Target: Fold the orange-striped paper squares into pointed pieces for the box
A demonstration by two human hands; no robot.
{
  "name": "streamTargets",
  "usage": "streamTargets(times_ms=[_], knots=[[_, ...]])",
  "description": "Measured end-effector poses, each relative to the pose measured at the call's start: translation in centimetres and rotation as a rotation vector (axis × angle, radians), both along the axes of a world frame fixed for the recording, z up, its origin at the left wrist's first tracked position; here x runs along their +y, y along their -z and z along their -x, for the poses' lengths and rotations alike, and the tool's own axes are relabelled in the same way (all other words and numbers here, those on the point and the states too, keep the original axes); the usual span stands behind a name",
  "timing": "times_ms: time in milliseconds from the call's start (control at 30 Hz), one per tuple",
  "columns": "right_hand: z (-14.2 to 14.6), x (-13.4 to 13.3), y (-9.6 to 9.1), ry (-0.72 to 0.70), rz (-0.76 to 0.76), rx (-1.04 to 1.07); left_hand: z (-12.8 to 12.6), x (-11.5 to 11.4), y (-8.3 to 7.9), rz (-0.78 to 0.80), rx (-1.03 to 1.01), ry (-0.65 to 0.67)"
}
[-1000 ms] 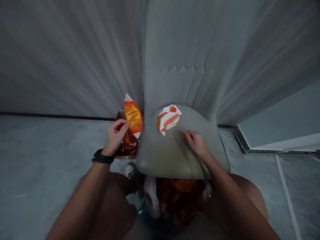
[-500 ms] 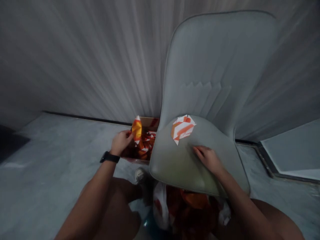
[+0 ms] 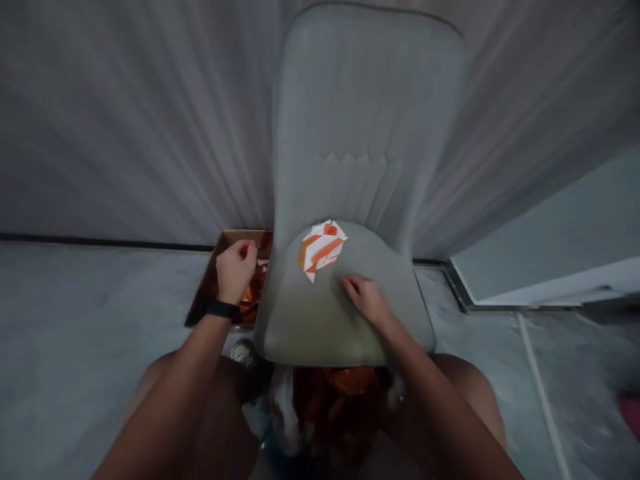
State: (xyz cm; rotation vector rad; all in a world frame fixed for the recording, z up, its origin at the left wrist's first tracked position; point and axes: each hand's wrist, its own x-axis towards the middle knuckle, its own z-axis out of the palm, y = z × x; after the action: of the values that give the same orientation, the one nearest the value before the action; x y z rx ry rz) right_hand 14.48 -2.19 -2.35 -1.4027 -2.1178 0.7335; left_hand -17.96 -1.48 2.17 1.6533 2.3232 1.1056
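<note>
My left hand (image 3: 237,270), with a dark band on its wrist, hovers over an open cardboard box (image 3: 203,290) on the floor left of the chair. Its fingers are curled together and no piece shows in them. Red, orange and white folded paper pieces lie in the box, partly behind the hand. A striped orange-and-white folded paper piece (image 3: 323,251) rests on the grey chair seat (image 3: 310,327). To its lower right, just above the seat, my right hand (image 3: 367,297) has its fingers closed, slightly blurred, with nothing visible in them.
Below the seat's front edge, between my legs, a white plastic bag (image 3: 285,407) sits beside a dark heap of red-orange pieces (image 3: 340,393). A shoe (image 3: 245,353) stands near the box. Behind the chair hangs a pleated grey curtain (image 3: 150,133).
The yellow-orange paper piece in my left hand is gone from its fingers, and that hand is now over the box. My view has shifted right; the striped piece stays on the seat.
</note>
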Motion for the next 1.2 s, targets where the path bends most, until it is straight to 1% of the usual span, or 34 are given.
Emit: streamTargets(times_ms=[33, 67, 133, 167, 267, 333, 400, 500, 567, 633, 700, 767, 833, 900, 967, 1067, 1133, 1200], knots=[[0.5, -0.2, 0.3, 0.06, 0.007, 0.016, -1.2, 0.4, 0.3, -0.018, -0.026, 0.015], [1.2, -0.4, 0.5, 0.159, 0.01, 0.027, -2.3, 0.8, 0.5, -0.028, -0.05, 0.039], [3.4, -0.8, 0.8, 0.402, 0.009, 0.033, -4.2, 1.6, 1.0, -0.02, -0.091, 0.103], [4.7, -0.9, 0.9, 0.5, 0.01, 0.029, -5.0, 2.0, 1.1, -0.005, -0.108, 0.124], [8.5, 0.4, 0.3, 0.61, 0.047, 0.05, -6.5, 3.2, 1.5, 0.047, -0.176, 0.149], [9.9, 2.4, -0.3, 0.668, 0.166, 0.077, -7.3, 3.5, 1.7, 0.045, -0.236, 0.184], [10.4, 4.9, -0.8, 0.629, 0.279, 0.125, -8.0, 3.5, 1.9, 0.027, -0.274, 0.258], [10.5, 8.0, -0.8, 0.603, 0.348, 0.12, -8.7, 2.8, 2.2, 0.012, -0.305, 0.333], [10.6, 9.0, -0.3, 0.615, 0.354, 0.098, -8.8, 2.5, 2.3, 0.011, -0.334, 0.331], [10.4, 9.2, 0.3, 0.622, 0.345, 0.095, -8.7, 2.4, 2.2, 0.013, -0.361, 0.328], [9.8, 8.8, 0.7, 0.621, 0.335, 0.11, -8.4, 2.5, 2.0, 0.01, -0.39, 0.323], [8.6, 7.8, 0.8, 0.603, 0.331, 0.14, -8.3, 2.7, 1.7, 0.003, -0.421, 0.303], [6.9, 6.5, 0.6, 0.586, 0.329, 0.168, -8.7, 2.6, 1.6, 0.013, -0.43, 0.288], [4.9, 5.1, 0.1, 0.583, 0.32, 0.185, -9.5, 2.1, 1.5, 0.034, -0.415, 0.308], [3.0, 3.5, -0.4, 0.597, 0.291, 0.194, -10.7, 1.1, 1.5, 0.025, -0.409, 0.385], [1.2, 1.0, -1.3, 0.561, 0.185, 0.25, -12.7, -0.8, 1.9, -0.065, -0.453, 0.595], [0.8, -0.4, -1.7, 0.469, 0.12, 0.303, -14.1, -1.8, 2.5, -0.113, -0.528, 0.713], [0.8, -1.4, -2.1, 0.344, 0.099, 0.333, -15.4, -2.2, 3.3, -0.108, -0.669, 0.764]])
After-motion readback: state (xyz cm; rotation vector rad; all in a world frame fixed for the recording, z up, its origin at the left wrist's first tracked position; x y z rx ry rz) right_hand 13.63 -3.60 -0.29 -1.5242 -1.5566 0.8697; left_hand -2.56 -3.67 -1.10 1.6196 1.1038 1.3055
